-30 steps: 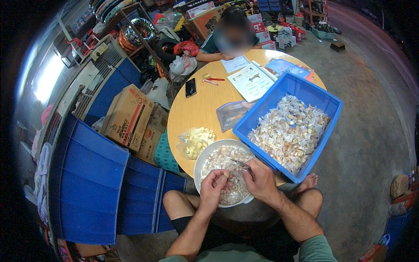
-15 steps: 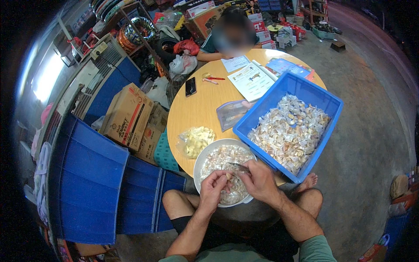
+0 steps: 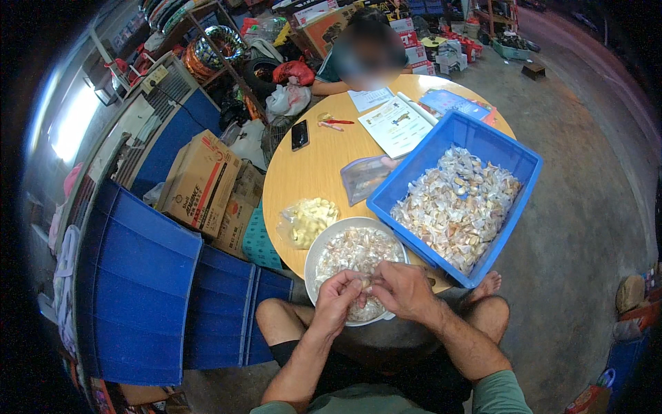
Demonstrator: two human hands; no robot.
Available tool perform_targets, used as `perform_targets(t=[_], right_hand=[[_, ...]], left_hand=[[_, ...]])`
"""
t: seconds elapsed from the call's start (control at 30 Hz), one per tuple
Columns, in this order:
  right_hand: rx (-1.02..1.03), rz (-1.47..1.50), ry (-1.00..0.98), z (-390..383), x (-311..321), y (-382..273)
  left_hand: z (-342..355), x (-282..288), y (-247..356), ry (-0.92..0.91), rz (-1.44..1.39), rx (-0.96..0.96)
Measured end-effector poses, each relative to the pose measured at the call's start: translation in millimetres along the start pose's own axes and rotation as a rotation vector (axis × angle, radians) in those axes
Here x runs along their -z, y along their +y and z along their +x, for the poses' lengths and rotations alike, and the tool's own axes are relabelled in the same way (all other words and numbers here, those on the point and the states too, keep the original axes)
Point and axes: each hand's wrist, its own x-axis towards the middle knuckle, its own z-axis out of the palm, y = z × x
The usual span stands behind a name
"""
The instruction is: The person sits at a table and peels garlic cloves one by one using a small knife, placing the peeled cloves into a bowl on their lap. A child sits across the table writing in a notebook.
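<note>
So from the head view, the small pale piece you were working on looked like a stubby, creamy-yellow chunk, kinda too tiny to make out any detail, and it sat right at your left fingertips above the white bowl. That bowl was loaded with loose, shiny, whitish scraps, see-through in spots. Room-wise, you were pretty boxed in: the bowl sat at the near edge of the round table, with its lower rim out toward your knees, the blue crate angled just beside it on the right, full of whitish and tan bits, and a clear bag of pale yellow pieces close on its left. A zip pouch lay behind the bowl, and your roomiest patch was the left half of the tabletop, between the phone and that bag. Both your forearms came up from the bottom and angled inward. Your left hand had thumb and index pinched on the piece; your right hand met it there, fingers curled narrow, though I honestly couldn't tell what, if anything, they gripped.
</note>
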Motion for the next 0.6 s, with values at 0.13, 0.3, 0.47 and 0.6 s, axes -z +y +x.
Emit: perform_targets(t=[0.13, 0.3, 0.47, 0.6], right_hand=[[0.042, -0.014, 0.01, -0.3, 0.4, -0.8], [0.013, 0.066, 0.083, 1.5, 0.8, -5.1], [0.018, 0.074, 0.052, 0.5, 0.0, -0.9], [0.037, 0.085, 0.061, -0.3, -3.3, 2.7]], left_hand=[[-1.8, 0.3, 3.6, -0.03, -0.017, 0.018], [-0.5, 2.1, 4.9, -0.039, 0.047, -0.034], [-1.3, 0.6, 8.8, -0.036, 0.087, -0.028], [-1.1, 0.8, 9.5, -0.041, 0.101, -0.04]])
